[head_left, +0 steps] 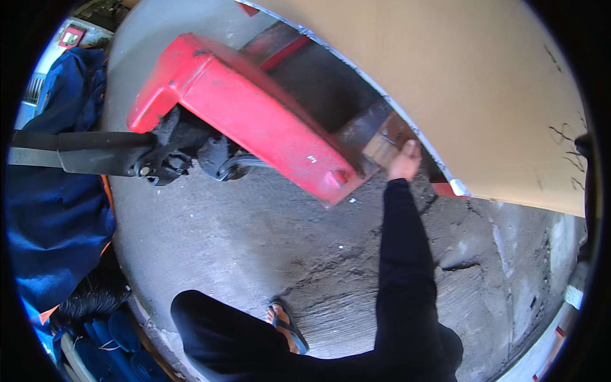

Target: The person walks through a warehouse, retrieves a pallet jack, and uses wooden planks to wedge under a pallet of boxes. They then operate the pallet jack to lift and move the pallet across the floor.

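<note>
My right hand [406, 162] reaches forward and is closed on the near end of a brown wooden block [380, 148]. The block lies under the edge of a large stack of tan board [458, 83], beside the end of a red pallet jack [254, 121]. Part of the block is hidden beneath the board and behind my fingers. A dark gap shows between the pallet jack's red body and the board. My left hand is out of view.
The pallet jack's black handle [102, 153] sticks out to the left, near a blue tarp [57, 223]. Dark blue rolls [121, 337] lie at the lower left. My sandalled foot [289, 328] stands on the cracked concrete floor [242, 242].
</note>
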Demonstrator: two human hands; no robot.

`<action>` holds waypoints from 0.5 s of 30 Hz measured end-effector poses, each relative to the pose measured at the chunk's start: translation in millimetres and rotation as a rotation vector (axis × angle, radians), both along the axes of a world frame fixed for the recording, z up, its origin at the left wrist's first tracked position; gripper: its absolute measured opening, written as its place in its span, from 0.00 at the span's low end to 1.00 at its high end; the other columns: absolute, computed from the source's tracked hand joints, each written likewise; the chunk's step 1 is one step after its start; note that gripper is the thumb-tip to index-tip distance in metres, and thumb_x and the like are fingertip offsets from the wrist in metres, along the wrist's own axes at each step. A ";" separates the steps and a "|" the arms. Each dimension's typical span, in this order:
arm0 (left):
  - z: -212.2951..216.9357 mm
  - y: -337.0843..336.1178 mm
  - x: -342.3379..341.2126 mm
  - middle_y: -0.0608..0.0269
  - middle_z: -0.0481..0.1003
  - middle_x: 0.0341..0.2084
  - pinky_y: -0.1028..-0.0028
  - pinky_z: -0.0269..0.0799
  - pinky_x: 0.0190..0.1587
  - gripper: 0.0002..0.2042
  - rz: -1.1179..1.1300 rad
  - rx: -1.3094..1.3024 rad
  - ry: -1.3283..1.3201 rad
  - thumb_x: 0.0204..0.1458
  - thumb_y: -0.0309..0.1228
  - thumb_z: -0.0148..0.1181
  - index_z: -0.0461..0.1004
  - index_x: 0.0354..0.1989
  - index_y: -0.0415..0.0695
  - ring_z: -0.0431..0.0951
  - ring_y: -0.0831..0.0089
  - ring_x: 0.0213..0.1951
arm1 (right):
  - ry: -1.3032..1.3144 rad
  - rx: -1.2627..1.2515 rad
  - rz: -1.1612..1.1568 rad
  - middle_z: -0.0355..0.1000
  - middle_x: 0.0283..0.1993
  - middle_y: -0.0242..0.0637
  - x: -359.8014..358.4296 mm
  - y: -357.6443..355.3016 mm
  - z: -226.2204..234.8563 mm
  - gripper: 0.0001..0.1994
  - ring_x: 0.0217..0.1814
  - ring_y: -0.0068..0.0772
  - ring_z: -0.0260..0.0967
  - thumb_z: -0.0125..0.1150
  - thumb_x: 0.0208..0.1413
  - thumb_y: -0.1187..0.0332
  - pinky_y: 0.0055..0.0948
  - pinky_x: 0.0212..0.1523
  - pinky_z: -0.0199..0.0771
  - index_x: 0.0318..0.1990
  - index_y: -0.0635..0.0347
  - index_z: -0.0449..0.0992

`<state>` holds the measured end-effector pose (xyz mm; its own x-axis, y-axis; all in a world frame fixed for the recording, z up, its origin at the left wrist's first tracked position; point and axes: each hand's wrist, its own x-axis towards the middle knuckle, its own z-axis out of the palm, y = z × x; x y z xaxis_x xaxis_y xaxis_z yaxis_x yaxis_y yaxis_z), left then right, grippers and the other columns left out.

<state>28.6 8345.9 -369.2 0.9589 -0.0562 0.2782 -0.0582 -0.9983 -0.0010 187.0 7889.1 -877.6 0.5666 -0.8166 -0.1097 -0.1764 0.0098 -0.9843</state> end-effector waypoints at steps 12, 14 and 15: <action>-6.4 -35.8 36.6 0.48 0.72 0.49 0.50 0.63 0.60 0.28 -0.079 0.148 -0.243 0.48 0.38 0.63 0.66 0.55 0.37 0.72 0.52 0.53 | -0.060 0.449 0.240 0.71 0.60 0.51 -17.6 -30.0 3.1 0.30 0.62 0.40 0.69 0.66 0.56 0.58 0.33 0.63 0.64 0.59 0.74 0.69; -15.8 -87.4 42.3 0.49 0.73 0.48 0.50 0.63 0.60 0.27 -0.265 0.218 -0.410 0.48 0.37 0.63 0.67 0.55 0.36 0.72 0.53 0.53 | -0.121 0.382 0.167 0.74 0.55 0.43 -8.1 -26.9 5.9 0.27 0.55 0.35 0.71 0.70 0.54 0.58 0.32 0.56 0.69 0.55 0.70 0.72; -28.1 -121.7 43.7 0.49 0.74 0.48 0.50 0.63 0.60 0.26 -0.390 0.202 -0.447 0.48 0.37 0.63 0.67 0.55 0.36 0.73 0.53 0.53 | -0.145 0.220 0.117 0.76 0.50 0.37 -3.5 -22.5 4.8 0.26 0.49 0.30 0.73 0.71 0.53 0.56 0.32 0.50 0.74 0.52 0.67 0.74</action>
